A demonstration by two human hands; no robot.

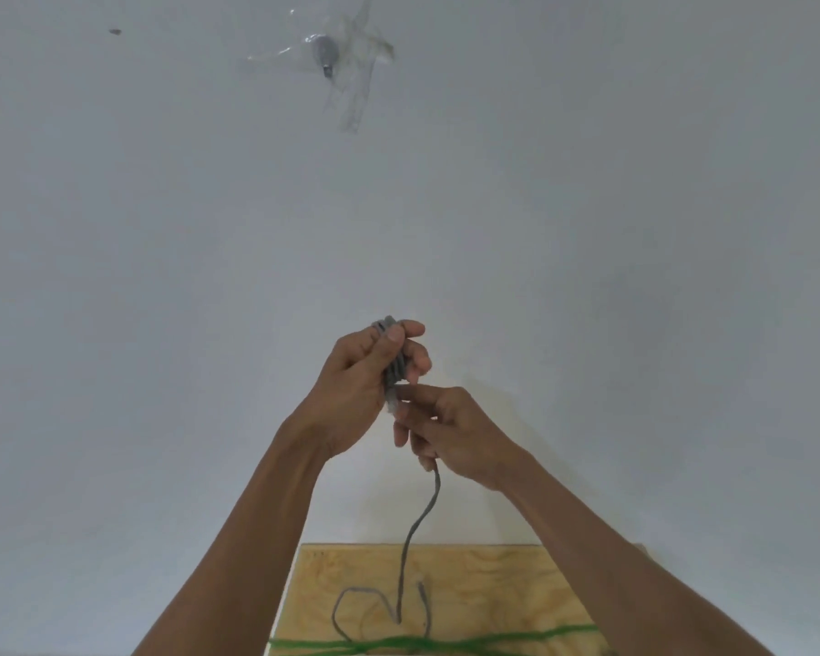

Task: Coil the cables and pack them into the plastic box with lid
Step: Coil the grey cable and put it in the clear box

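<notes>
A grey cable (420, 518) is partly wound into a small coil (393, 366) around the fingers of my left hand (358, 390), which is raised in front of the white wall. My right hand (450, 435) sits just below and to the right, pinching the cable's free length between thumb and fingers. The rest of the grey cable hangs down and loops on a wooden board (493, 589). A green cable (446, 643) lies across the board's near edge. The plastic box is out of view.
A white wall (162, 277) fills most of the view. High on it, a grey hook (326, 54) is stuck under clear tape. A small dark mark (114, 31) shows at the upper left.
</notes>
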